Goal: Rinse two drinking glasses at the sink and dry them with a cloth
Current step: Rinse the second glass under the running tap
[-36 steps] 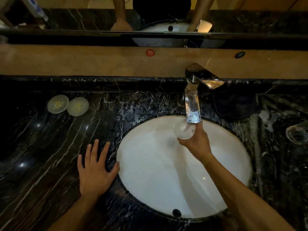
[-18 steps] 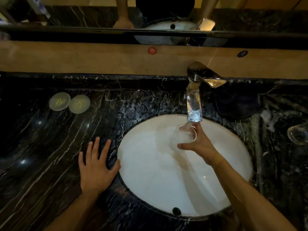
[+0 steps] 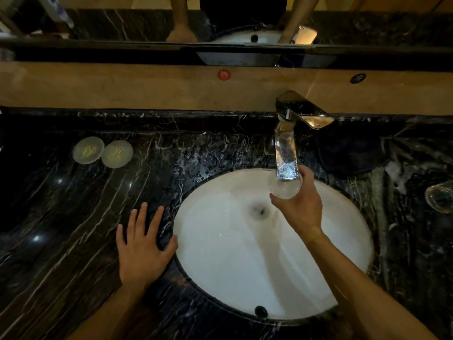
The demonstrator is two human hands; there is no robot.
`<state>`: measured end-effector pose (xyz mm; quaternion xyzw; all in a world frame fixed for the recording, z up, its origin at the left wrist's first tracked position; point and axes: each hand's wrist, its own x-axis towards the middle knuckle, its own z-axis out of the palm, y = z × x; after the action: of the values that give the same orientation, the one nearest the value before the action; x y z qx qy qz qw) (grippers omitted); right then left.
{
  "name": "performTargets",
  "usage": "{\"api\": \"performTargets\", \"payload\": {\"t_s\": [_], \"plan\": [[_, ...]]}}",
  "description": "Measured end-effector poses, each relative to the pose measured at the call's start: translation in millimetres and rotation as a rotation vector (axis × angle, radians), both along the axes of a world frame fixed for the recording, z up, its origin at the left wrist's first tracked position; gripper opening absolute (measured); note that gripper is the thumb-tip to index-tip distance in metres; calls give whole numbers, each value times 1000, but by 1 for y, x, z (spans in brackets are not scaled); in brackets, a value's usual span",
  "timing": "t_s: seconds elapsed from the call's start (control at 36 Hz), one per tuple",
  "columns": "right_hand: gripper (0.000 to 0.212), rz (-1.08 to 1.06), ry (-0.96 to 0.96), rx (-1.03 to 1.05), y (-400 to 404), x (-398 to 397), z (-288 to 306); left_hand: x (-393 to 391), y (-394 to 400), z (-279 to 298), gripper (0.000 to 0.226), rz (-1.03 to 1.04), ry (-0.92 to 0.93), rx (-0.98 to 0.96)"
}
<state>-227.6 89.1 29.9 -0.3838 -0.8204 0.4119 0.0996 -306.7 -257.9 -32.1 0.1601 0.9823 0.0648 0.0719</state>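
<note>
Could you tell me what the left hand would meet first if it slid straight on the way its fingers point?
The left hand lies flat on the counter, fingers pointing toward the back wall. Sliding on, it would cross bare wet counter and probably meet the raised back ledge first; the two round lids lie further left.

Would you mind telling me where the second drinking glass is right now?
In the head view, the second glass sits at the far right edge on the dark marble counter, right of the sink basin and apart from the right hand.
</note>
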Motion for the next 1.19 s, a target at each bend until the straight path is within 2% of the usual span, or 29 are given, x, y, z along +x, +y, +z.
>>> {"api": "performTargets", "payload": {"t_s": [0.08,0.19,0.31,0.36,0.61,0.75,0.86,1.03,1.19], "plan": [[81,-13,-4,-106,10,9,1,0,0,0,80,0,-2,16],[71,29,12,-361,22,20,-2,0,-1,0,80,-1,-4,11],[82,81,18,-543,21,24,-11,0,-1,0,80,-2,-5,-2],[89,102,27,-541,15,21,-14,0,-1,0,80,0,-6,-2],[85,107,9,-265,-9,-3,-18,-1,-1,1,81,-2,-12,-6],[68,105,-17,-124,-10,-7,-19,-1,-1,0,81,-7,-14,-4],[78,47,15,-57,-7,-6,-16,-1,0,1,81,-3,-10,-1],[82,-4,81,-163,5,7,-9,0,1,3,80,-2,-3,19],[74,-32,142,-586,14,18,-21,1,0,2,81,-6,2,19]]}}
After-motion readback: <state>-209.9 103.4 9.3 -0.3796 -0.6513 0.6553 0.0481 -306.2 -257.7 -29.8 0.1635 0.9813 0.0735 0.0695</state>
